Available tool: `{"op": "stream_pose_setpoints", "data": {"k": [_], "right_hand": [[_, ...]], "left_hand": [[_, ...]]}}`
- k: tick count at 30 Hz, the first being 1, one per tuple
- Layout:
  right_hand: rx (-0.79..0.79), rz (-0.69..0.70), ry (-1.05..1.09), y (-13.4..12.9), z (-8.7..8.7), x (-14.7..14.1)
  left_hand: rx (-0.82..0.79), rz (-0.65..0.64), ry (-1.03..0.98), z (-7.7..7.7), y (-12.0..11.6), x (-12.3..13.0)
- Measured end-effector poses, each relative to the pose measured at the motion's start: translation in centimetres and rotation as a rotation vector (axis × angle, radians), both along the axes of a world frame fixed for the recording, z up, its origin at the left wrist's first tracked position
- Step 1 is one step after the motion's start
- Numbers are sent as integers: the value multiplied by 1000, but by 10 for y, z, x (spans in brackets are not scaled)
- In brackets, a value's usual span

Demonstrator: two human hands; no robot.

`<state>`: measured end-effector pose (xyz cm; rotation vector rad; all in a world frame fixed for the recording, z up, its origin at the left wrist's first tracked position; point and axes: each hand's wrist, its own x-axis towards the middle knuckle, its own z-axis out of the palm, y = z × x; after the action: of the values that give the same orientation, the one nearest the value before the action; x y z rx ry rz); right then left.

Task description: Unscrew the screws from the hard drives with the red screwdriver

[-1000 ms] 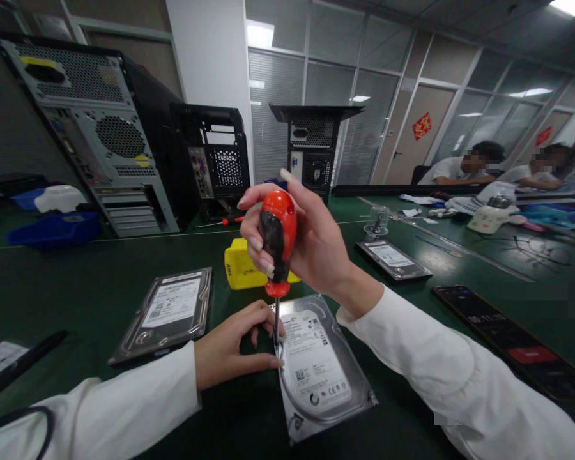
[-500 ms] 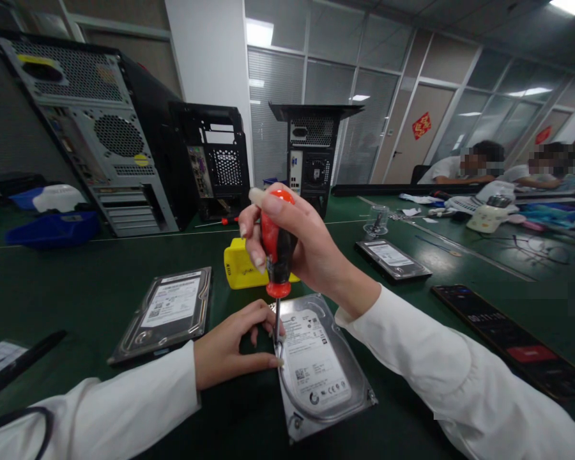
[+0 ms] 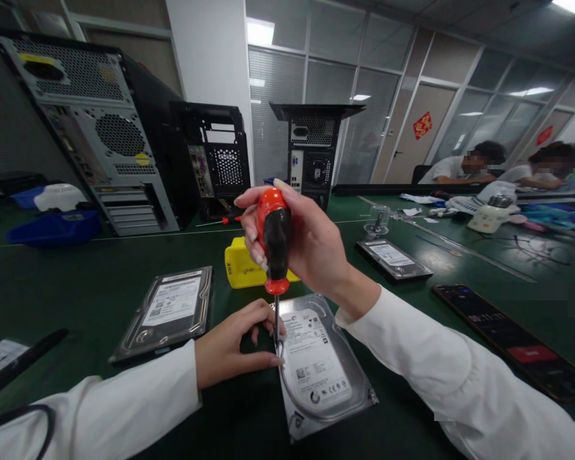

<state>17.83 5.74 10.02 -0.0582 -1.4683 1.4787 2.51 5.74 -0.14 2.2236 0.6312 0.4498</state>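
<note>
A silver hard drive (image 3: pixel 316 364) with a white label lies flat on the green table. My right hand (image 3: pixel 311 239) is wrapped round the red-and-black handle of a screwdriver (image 3: pixel 276 246), held upright. The screwdriver's shaft points down to the drive's left edge, where its tip meets a spot beside the label; the screw itself is too small to make out. My left hand (image 3: pixel 242 342) grips that same edge, thumb and fingers bent either side of the shaft. Behind the right hand sits a yellow box (image 3: pixel 242 268).
Other hard drives lie at left (image 3: pixel 172 306) and at right (image 3: pixel 393 259). A phone (image 3: pixel 503 338) with a running timer is at the right. Computer cases (image 3: pixel 158 140) line the back, with a blue tray (image 3: pixel 52 229) beside them. A clear cup (image 3: pixel 377 219) holds small parts. Two people sit far right.
My right hand has rolled round the screwdriver handle, which now shows more of its black side. The left hand and the hard drive stay in place.
</note>
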Motion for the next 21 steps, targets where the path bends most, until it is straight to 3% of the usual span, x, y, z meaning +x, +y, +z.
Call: {"op": "stream_pose_setpoints", "data": {"k": [6,21], "right_hand": [[-34,-61,13,-1,0,1],[27,37,-21,-1,2,2]], "left_hand": [[1,-2,-6,-1,1,-1],[-12,-7,-20,-1,-1,0]]}}
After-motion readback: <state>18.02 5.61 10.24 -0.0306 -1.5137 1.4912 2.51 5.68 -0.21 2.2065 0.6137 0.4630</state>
